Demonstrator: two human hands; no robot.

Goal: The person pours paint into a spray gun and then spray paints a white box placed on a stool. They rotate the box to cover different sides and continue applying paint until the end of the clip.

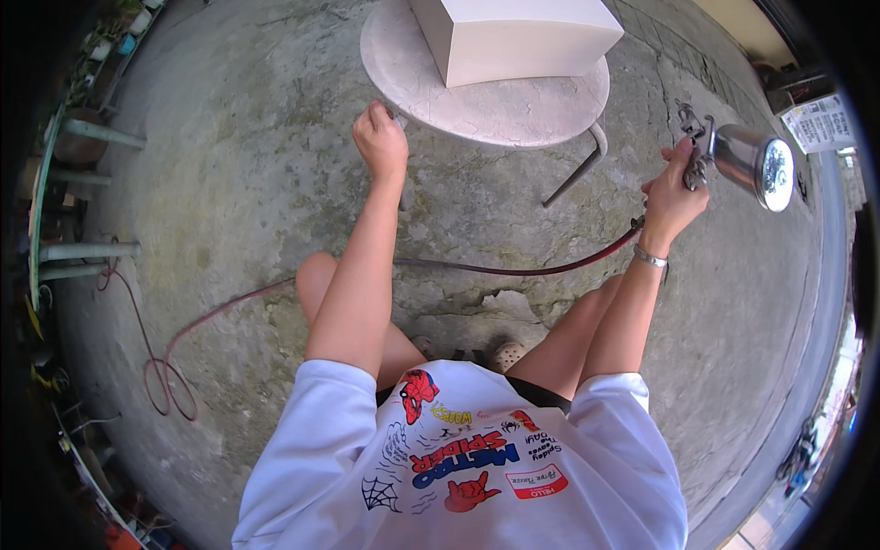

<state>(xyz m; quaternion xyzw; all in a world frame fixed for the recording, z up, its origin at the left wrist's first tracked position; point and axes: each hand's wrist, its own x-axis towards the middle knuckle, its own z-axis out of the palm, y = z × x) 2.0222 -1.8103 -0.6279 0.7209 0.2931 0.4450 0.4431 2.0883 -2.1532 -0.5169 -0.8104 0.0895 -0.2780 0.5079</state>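
Observation:
In my right hand [676,194] is a metal spray gun [698,151], its shiny cup [756,165] tipped out to the right. A dark red hose [550,270] runs from below that hand across the ground to the left. My left hand [379,142] is closed at the near left rim of a round, pale stool [513,119] with metal legs; its fingertips are partly hidden. On the stool rests a white box-shaped piece [527,46], cut off by the top of the view. The spray gun is apart from it, off to its right.
Cracked concrete ground [238,202] surrounds the stool. At the left stand a green-edged table or bench with pale legs [92,250] and potted plants. The hose loops [170,385] on the ground at the left. A printed sheet [820,124] is at the far right.

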